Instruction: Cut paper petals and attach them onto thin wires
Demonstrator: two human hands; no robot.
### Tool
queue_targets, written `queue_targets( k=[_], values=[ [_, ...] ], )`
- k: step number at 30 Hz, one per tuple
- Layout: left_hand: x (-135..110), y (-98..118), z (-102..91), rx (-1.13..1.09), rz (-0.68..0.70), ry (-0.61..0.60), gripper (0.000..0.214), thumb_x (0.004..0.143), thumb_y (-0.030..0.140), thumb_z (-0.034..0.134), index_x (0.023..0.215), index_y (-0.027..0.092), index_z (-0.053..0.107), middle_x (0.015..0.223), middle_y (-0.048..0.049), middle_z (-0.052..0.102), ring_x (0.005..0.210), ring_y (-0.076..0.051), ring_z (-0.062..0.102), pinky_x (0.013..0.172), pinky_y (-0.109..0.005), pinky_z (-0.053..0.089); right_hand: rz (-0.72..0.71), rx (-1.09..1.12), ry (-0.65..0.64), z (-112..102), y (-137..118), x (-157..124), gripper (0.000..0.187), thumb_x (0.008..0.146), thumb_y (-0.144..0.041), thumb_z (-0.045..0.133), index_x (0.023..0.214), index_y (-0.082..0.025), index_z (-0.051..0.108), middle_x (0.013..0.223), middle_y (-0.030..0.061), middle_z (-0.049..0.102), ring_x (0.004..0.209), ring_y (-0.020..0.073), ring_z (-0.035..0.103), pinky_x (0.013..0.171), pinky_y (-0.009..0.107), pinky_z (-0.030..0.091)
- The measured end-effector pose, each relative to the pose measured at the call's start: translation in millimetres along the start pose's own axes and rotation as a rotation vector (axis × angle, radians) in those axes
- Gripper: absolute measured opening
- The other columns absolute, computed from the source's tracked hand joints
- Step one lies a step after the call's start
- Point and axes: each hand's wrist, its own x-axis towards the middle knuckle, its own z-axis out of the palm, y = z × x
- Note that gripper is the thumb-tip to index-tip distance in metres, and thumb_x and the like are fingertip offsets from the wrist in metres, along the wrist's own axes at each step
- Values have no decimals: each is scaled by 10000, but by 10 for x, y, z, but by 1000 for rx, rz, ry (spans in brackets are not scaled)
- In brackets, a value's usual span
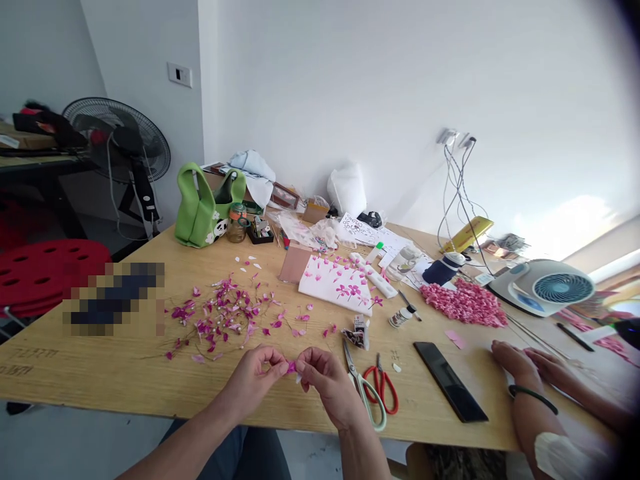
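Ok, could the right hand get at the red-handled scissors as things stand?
Probably yes: the right hand, pinching a pink petal, is close to the red-handled scissors, with only the pale-handled scissors lying flat between them.

L hand (pixel 257 377) & R hand (pixel 326 388) held close together, fingertips (pixel 283 365) pinching, wrists (pixel 346 417) bent inward, approx. level.

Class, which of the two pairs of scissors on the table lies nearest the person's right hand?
The pale green-handled scissors, right beside the right hand; the red-handled pair lies farther from it, on their far side.
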Motion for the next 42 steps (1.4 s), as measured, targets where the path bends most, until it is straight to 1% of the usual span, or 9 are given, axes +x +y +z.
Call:
queue_targets(
  k=[5, 8, 10, 13, 17, 24, 33, 38, 42],
  values=[
    [-38, 61, -9, -83, -77, -28, 266, 747, 408, 596, 704, 150, 642, 726, -21, 656, 761, -190, 565, 718, -275, 410, -57, -10, 50, -69, 20, -74, 257, 771, -390, 680, 739, -141, 623, 692, -8, 540, 581, 87, 449, 548, 211, 367],
    [-48, 106, -17, -197, -126, -34, 247, 733, 393, 633, 727, 149, 674, 732, -21, 678, 747, -177, 569, 732, -266, 411, -132, -4, 172, -105, 27, -103, 277, 761, -388, 694, 910, -162, 635, 710, -14, 557, 604, 96, 494, 581, 218, 404],
    [-47, 123, -7, -266, -141, -35, 219, 709, 373, 670, 704, 154, 685, 711, -15, 681, 731, -168, 568, 731, -258, 412, -167, 17, 259, -99, 53, -101, 335, 719, -365, 740, 964, -169, 622, 662, -28, 561, 585, 97, 510, 572, 214, 411],
    [-45, 115, 33, -347, -140, -38, 185, 673, 343, 715, 662, 159, 690, 677, -5, 675, 730, -160, 570, 748, -252, 416, -157, 71, 324, -37, 118, -76, 290, 655, -337, 791, 805, -146, 632, 607, -19, 585, 534, 91, 511, 519, 205, 413],
    [-47, 70, 87, -358, -144, -47, 187, 661, 329, 730, 707, 150, 702, 693, -18, 681, 728, -162, 580, 745, -260, 432, -116, 132, 305, 77, 167, -49, 270, 647, -348, 789, 705, -121, 656, 579, 15, 616, 524, 113, 542, 491, 222, 452],
    [-32, 14, 84, -231, -81, 45, 190, 671, 329, 709, 707, 152, 647, 694, -16, 663, 702, -161, 587, 684, -248, 450, -73, 258, 253, 139, 185, -47, 257, 668, -357, 778, 728, -121, 696, 615, 31, 649, 552, 112, 578, 484, 203, 479],
    [-34, -4, 86, -35, 10, 79, 192, 714, 336, 637, 665, 151, 627, 645, -18, 628, 645, -161, 561, 636, -249, 439, -34, 357, 233, 160, 211, -96, 306, 725, -413, 728, 754, -110, 693, 650, 48, 653, 585, 122, 591, 510, 217, 492],
    [-50, -8, 105, 24, 55, 132, 185, 739, 326, 613, 658, 160, 618, 642, -22, 630, 643, -167, 570, 637, -251, 446, -47, 320, 229, 178, 233, -105, 255, 699, -348, 768, 753, -112, 687, 654, 42, 661, 603, 112, 584, 558, 214, 483],
    [-70, -40, 129, -15, 80, 111, 187, 770, 331, 588, 724, 157, 641, 706, -40, 661, 696, -180, 608, 676, -261, 472, -73, 286, 294, 197, 242, -88, 251, 676, -332, 785, 750, -125, 665, 631, 37, 669, 588, 117, 585, 569, 223, 470]
  ],
)
